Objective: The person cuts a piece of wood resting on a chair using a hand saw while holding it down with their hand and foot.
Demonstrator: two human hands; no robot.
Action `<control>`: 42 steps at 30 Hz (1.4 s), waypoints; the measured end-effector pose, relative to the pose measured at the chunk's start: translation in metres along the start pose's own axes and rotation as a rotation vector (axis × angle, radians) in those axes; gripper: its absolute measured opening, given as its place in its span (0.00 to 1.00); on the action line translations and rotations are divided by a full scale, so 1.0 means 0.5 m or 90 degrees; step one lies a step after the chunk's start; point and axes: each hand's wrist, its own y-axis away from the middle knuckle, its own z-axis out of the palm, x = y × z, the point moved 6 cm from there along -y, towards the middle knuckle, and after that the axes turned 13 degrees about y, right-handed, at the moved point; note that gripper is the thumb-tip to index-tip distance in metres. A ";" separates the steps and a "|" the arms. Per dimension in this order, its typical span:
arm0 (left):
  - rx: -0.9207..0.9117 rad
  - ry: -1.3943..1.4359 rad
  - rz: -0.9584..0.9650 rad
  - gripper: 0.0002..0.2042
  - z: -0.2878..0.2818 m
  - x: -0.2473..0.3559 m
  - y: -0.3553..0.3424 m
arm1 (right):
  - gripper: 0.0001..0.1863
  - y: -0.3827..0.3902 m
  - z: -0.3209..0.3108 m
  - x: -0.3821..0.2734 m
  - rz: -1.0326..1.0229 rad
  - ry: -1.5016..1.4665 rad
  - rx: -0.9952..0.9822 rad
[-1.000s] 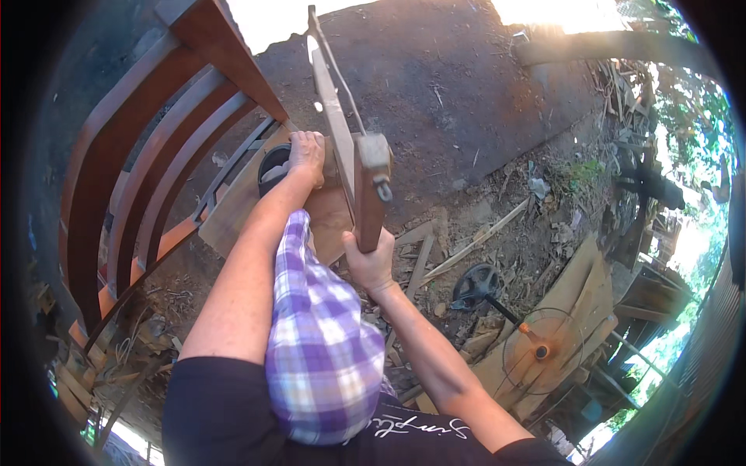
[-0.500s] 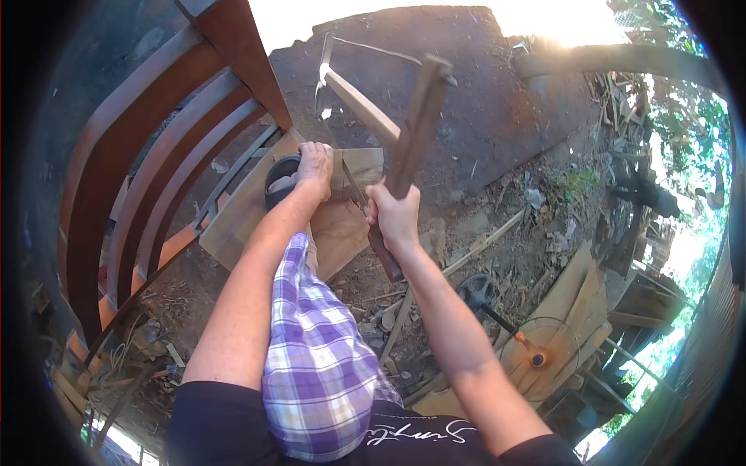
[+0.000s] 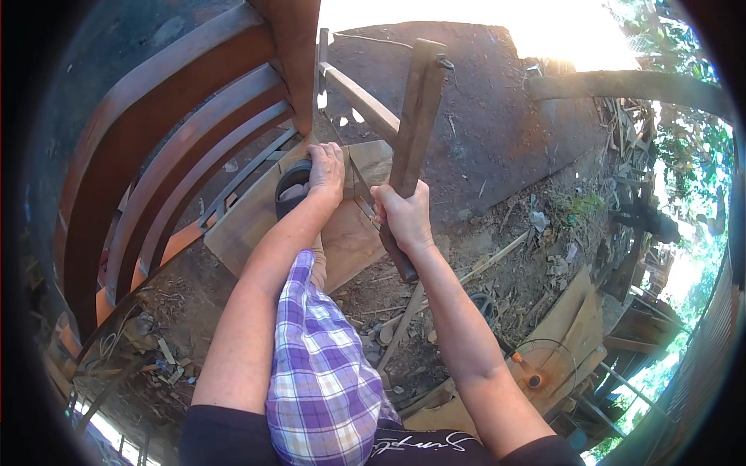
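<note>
My right hand is closed round the dark wooden end bar of a frame saw. Its pale crossbar runs away from me, and the thin blade lies across a wooden board. My left hand grips that board just left of the blade, fingers curled over its far side. Close by the left hand, my foot in a dark sandal presses on the wood. Below lies another flat wooden piece. A purple and white plaid cloth hangs between my forearms.
A reddish-brown wooden piece with curved slats stands at the left, its post close to the saw's far end. Behind is a dark flat sheet. Wood scraps and sticks litter the ground. A round wire guard lies lower right.
The view has shifted slightly. The saw has moved a little, and its far end now appears right beside the reddish-brown post. Both hands keep their grip.
</note>
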 end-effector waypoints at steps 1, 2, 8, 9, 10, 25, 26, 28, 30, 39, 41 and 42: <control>-0.025 -0.016 0.028 0.24 0.000 0.004 -0.003 | 0.11 -0.003 -0.001 -0.007 -0.047 0.003 -0.003; -0.006 -0.021 0.020 0.24 -0.008 0.002 -0.005 | 0.11 -0.005 0.001 0.004 0.003 0.025 0.000; -0.143 0.083 -0.003 0.35 -0.001 -0.003 -0.025 | 0.09 0.024 0.011 -0.031 -0.015 0.080 0.037; -0.148 0.095 -0.022 0.37 0.001 -0.008 -0.028 | 0.09 0.045 0.005 -0.049 -0.019 0.077 0.036; -0.156 0.113 -0.032 0.40 0.005 -0.012 -0.030 | 0.09 0.071 -0.007 -0.070 -0.027 0.102 0.020; -0.162 0.153 0.025 0.42 0.011 -0.014 -0.039 | 0.07 -0.102 0.047 0.043 -0.027 0.129 0.051; -0.156 0.163 0.000 0.43 0.014 -0.017 -0.043 | 0.09 -0.092 0.046 0.018 -0.108 0.085 0.064; -0.155 0.196 -0.038 0.44 0.018 -0.018 -0.045 | 0.09 -0.025 0.024 -0.018 -0.044 0.070 0.063; -0.154 0.162 -0.055 0.44 0.018 -0.019 -0.045 | 0.09 0.066 -0.020 -0.072 -0.013 0.071 0.033; -0.182 0.157 -0.013 0.41 -0.001 -0.012 -0.038 | 0.07 0.013 -0.019 0.001 -0.095 0.119 0.053; -0.185 0.155 -0.007 0.42 0.001 -0.011 -0.040 | 0.07 -0.067 0.017 0.060 -0.059 0.107 0.059; -0.187 0.147 -0.017 0.43 0.002 -0.014 -0.039 | 0.07 -0.091 0.037 0.079 -0.026 0.074 0.049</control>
